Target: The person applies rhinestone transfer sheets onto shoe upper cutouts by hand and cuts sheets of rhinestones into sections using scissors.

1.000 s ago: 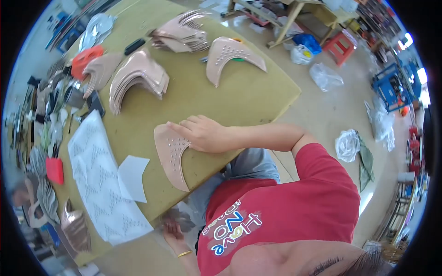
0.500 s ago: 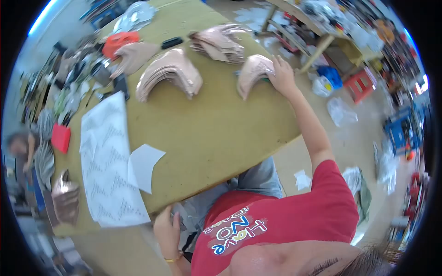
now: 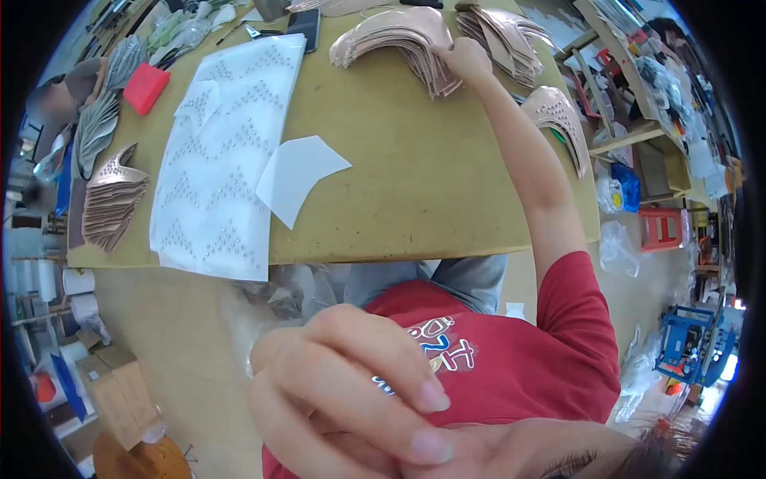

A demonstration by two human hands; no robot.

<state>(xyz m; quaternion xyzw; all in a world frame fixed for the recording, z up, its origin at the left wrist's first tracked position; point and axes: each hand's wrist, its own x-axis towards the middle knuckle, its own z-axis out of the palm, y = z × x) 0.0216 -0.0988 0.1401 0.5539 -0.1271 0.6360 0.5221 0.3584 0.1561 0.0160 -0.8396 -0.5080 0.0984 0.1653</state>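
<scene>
My right hand point(image 3: 465, 59) pinches the right end of a stack of curved pinkish metallic pieces point(image 3: 395, 36) at the table's far side. Close to the camera, my left hand point(image 3: 343, 383) is raised before the red shirt with its fingers curled; whether anything is in it is hidden. A second pinkish stack point(image 3: 507, 40) lies just right of my right hand. Nearer the right edge is a studded curved pile point(image 3: 554, 116). White sheets with dot patterns point(image 3: 223, 160) and a blank white cut piece point(image 3: 303, 177) lie left of centre.
The table point(image 3: 399, 191) also bears a red object point(image 3: 146, 88), a phone point(image 3: 304, 29) and a pinkish stack point(image 3: 114, 201) at left. Another person point(image 3: 64, 100) is at the far left. Beyond the right edge are a red stool point(image 3: 664, 229) and plastic bags point(image 3: 618, 249).
My right hand has left the studded piece at the right and now grips the larger stack. My left hand has risen from the table's near edge towards the camera. The view has turned.
</scene>
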